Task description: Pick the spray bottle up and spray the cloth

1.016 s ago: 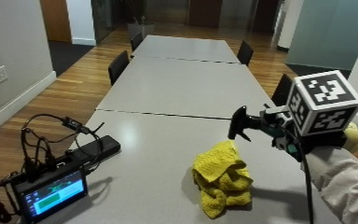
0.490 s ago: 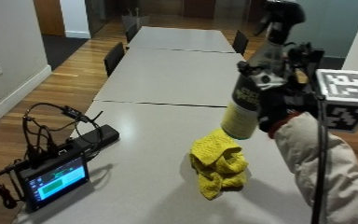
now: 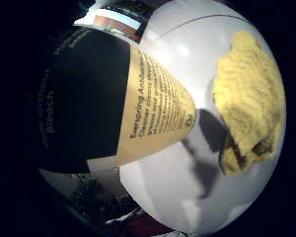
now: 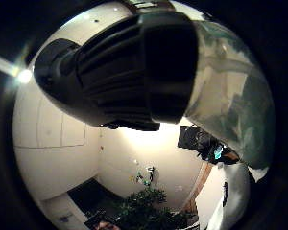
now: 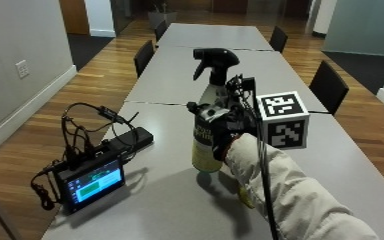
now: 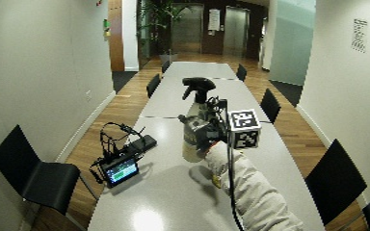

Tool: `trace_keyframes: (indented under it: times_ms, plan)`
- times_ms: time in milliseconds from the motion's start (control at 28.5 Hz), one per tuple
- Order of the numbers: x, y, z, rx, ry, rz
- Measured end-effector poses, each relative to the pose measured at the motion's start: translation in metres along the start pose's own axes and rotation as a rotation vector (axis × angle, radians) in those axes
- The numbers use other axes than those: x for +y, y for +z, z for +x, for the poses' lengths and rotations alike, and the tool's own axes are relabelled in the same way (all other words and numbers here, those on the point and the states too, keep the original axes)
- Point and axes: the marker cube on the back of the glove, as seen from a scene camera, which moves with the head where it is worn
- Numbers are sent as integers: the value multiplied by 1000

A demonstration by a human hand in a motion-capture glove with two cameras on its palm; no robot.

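**benchguy:** So the spray bottle (image 5: 210, 131) is up off the surface (image 5: 159, 200), upright, with the gloved right hand (image 5: 226, 131) wrapped round its body. The fingers are clenched on the bottle's lower half, below the black trigger head (image 5: 214, 59). What would you do from here?

**mopsy:** I'd say the lift part is done and the aiming isn't. The nozzle points away from the arm, off toward the gadget with the screen (image 5: 92, 181), and the yellow cloth (image 3: 247, 98) lies on the surface down beside the bottle's base, on the sleeve side. So my guess: slide the grip up to the neck so a finger can reach the trigger, then tip the nozzle down over the cloth before squeezing. Otherwise the mist lands on the electronics.

**benchguy:** Can you even see the cloth from outside?

**mopsy:** Barely. The sleeve (image 5: 292, 200) covers nearly all of it; only a yellow sliver peeks out under the forearm. The little-finger palm view shows it properly, crumpled, just past the bottle's label.

**benchguy:** And the trigger?

**mopsy:** Can't tell if any finger touches it. The thumb-side palm view is filled by the black spray head, and from outside the glove's gear hides the fingertips. How full the bottle is, no idea either.
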Motion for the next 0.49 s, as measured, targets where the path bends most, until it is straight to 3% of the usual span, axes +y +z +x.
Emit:
trace_keyframes:
  times_ms: [210, 490]
  plan:
    - [5, 6, 31, -17, 98, -53]
    - [13, 19, 15, -60, 80, -229]
